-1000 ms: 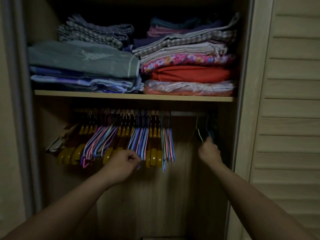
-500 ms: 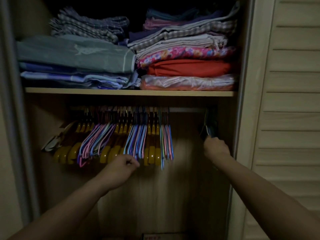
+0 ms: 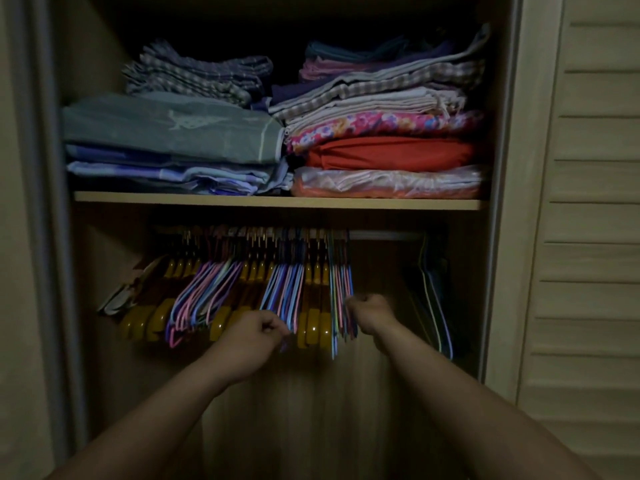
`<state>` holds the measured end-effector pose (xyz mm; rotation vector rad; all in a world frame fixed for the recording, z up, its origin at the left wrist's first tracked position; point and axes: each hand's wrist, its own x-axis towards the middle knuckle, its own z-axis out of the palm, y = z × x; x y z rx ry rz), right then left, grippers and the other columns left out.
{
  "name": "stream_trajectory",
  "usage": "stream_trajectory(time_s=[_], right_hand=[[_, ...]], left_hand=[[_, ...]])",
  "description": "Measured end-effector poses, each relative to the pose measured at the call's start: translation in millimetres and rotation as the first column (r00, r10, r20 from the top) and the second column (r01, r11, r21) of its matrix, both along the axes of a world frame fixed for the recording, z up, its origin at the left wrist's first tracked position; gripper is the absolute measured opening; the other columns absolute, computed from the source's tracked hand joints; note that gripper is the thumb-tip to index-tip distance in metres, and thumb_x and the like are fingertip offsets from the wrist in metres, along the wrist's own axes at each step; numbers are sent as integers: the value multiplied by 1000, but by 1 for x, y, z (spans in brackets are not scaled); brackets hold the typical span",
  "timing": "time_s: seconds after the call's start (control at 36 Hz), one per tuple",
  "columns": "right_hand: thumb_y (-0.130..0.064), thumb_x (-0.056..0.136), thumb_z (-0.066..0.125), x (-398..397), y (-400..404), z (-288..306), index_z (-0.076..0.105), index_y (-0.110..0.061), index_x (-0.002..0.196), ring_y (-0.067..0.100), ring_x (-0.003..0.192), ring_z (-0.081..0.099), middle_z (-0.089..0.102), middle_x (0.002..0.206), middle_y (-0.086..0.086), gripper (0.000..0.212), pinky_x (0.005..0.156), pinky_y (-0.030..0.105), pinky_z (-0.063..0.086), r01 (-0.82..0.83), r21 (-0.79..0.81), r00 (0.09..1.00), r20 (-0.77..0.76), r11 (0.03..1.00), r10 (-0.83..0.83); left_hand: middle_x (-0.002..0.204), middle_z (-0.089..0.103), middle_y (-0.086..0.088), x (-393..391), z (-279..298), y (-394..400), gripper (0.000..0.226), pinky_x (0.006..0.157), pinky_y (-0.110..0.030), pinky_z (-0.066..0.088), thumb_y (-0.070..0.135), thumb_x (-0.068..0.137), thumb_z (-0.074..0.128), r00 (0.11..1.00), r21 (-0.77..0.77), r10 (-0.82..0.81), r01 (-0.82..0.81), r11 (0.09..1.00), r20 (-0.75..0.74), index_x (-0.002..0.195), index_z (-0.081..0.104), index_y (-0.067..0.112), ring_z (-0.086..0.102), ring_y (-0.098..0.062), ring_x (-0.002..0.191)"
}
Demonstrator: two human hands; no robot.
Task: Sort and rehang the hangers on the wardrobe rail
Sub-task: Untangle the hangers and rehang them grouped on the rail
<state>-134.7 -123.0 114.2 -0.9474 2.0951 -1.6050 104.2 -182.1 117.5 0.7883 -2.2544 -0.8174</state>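
Two arms reach into an open wardrobe [image 3: 505,133] in dim light, louvred door [image 3: 588,237] at right. Shelf [image 3: 277,201] spans the upper part and carries folded linens [image 3: 381,150] in two stacks: blue-grey and checked at left; checked, floral, red and a plastic-wrapped item at right.

Rail [image 3: 384,234] runs left–right just beneath the shelf; bare metal shows only on its right stretch.

Main hanger bunch [image 3: 242,289] crowds the left and middle of the rail. Hooks are up on the rail, bodies hang downward, each hanger's long axis running front to back, so they are seen near edge-on, fanning toward the lower left. Yellow-amber plastic hangers [image 3: 313,329] alternate with thin pink, blue and purple wire ones [image 3: 201,296]. White fabric item [image 3: 121,292] at the far left end; kind not clear.

Small dark hanger group [image 3: 434,296] hangs apart at the right end of the rail, same orientation, well clear of both hands.

Left hand [image 3: 249,336]: fingers curled, pinching the lower ends of blue/pink wire hangers at the bunch's middle; hangers lie just above and beyond the knuckles.

Right hand [image 3: 372,311]: curled at the right edge of the main bunch, touching the outermost wire hangers; whether it actually grips one cannot be told.
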Motion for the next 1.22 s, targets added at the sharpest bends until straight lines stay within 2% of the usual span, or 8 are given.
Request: stream_trajectory(time_s=[0.11,0.28,0.47,0.61,0.69,0.78,0.94,1.22], right_hand=[[-23,93,66,-4,-6,-2,58,-21,80,18,79,65,67,86,4,15,73,35,54,32,-9,998,54,999,-32],[-11,92,65,-8,-9,-1,56,-20,82,13,77,60,62,87,2,16,57,26,45,55,-47,994,92,997,-51],[-27,94,63,-20,-8,0,61,-18,84,18,76,65,66,86,5,14,60,32,51,128,-5,990,68,992,-127],[-28,94,57,-37,4,8,59,-12,100,28,80,59,63,94,8,18,66,30,40,376,24,872,-349,927,-344],[-22,95,55,-42,16,14,53,-13,117,36,90,65,66,97,13,24,67,34,43,457,-76,664,-634,886,-396],[-16,96,56,-46,20,29,51,-13,114,30,80,67,68,92,10,19,62,36,50,476,-132,517,-758,870,-398],[-13,95,52,-59,14,59,55,-10,111,40,98,65,66,106,18,17,79,46,53,456,-7,581,-755,890,-304],[-8,95,51,-63,4,30,50,-7,117,40,101,63,63,111,21,23,78,42,50,446,24,603,-747,895,-280]], left_hand=[[97,68,7,8,2,-1,16,69,-10,40,20,99,57,1000,-4,-4,4,1000,-15,94,71,24,61,0,92],[98,67,9,16,-2,-5,18,71,-17,42,24,100,55,1000,18,13,-13,1000,-2,92,70,29,61,-2,92],[94,67,9,18,-5,-5,19,68,-18,42,26,99,56,1000,28,10,-10,1000,0,90,71,31,61,-1,85],[100,66,14,26,-13,-7,19,72,-19,44,27,99,55,1000,56,-1,1,998,-3,91,71,32,60,5,88],[106,65,13,32,-17,-10,18,76,-23,47,27,100,53,1000,81,1,-3,997,22,95,70,33,61,-1,95],[104,66,8,34,-19,-11,17,76,-25,49,26,99,54,1000,100,-1,-2,995,29,95,70,33,63,-6,94],[96,70,4,30,-24,-4,16,73,-23,49,25,99,55,1000,128,-3,2,992,11,94,70,29,66,-5,86],[86,67,-3,24,-65,2,22,53,-9,42,-1,97,53,993,188,-100,87,978,63,85,67,13,59,-3,65]])
